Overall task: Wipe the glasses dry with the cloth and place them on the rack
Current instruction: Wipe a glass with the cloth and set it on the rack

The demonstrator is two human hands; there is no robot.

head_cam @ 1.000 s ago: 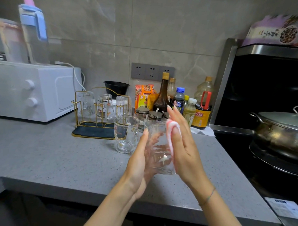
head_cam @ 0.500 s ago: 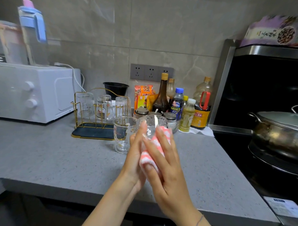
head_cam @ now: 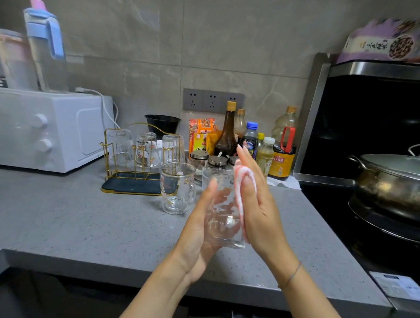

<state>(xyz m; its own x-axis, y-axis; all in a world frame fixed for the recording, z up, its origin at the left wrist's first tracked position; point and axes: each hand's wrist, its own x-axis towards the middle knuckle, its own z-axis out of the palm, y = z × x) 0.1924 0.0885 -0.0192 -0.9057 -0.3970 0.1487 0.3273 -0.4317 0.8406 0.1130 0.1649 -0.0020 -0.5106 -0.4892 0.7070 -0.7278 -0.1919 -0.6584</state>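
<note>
I hold a clear glass [head_cam: 223, 230] upright above the grey counter [head_cam: 83, 221], between both hands. My left hand [head_cam: 197, 232] cups its left side, fingers curving behind it. My right hand [head_cam: 262, 208] presses a pink-and-white cloth [head_cam: 240, 207] flat against its right side, fingers straight. A clear glass mug [head_cam: 177, 188] stands on the counter just left of my hands, and a ribbed glass [head_cam: 209, 175] is partly hidden behind the held one. The gold wire rack [head_cam: 131, 187] at the back holds three upturned glasses [head_cam: 147, 149].
A white oven [head_cam: 45, 129] sits at the left with jugs [head_cam: 43, 48] on top. Sauce bottles [head_cam: 229, 133] and small jars [head_cam: 199, 157] line the wall behind my hands. A lidded pot [head_cam: 393, 184] rests on the black stove at the right.
Half a second ago my right hand lay over the near side of the tilted glass with the cloth; now it has slid to the right side and the glass is upright.
</note>
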